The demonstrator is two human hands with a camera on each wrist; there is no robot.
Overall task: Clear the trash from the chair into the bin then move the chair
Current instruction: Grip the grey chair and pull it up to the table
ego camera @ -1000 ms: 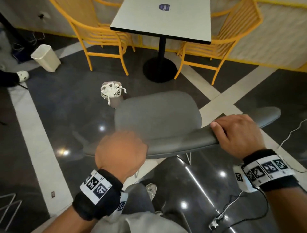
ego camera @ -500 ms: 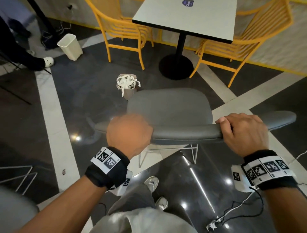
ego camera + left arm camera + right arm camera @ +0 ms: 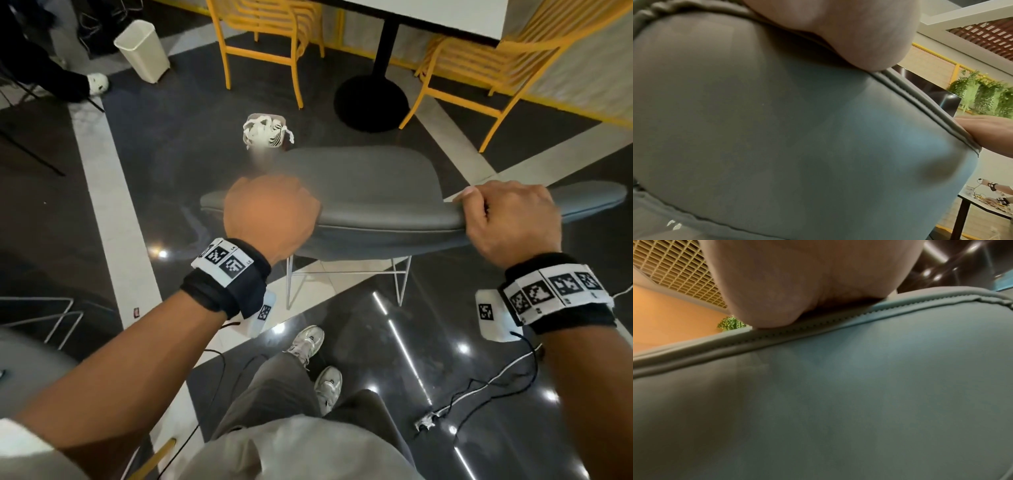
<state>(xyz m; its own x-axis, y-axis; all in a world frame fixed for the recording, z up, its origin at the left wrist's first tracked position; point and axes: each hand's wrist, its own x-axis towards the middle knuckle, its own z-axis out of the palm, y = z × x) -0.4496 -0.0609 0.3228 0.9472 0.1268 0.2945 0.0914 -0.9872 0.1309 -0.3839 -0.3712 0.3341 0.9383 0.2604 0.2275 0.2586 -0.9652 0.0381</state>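
- Head view: chair [image 3: 359,192] stands on the floor before the desk [image 3: 428,13], both hands curled over its back rim, left hand [image 3: 270,212] and right hand [image 3: 510,219]
- Padded shell on thin wire legs, probably light but tippy; the stiff rim suits gripping
- Since a second ago chair and bin [image 3: 263,133] sit lower in view, nearer the yellow chairs

Matt grey leather-like chair [image 3: 359,192] on a glossy polished floor [image 3: 171,144].
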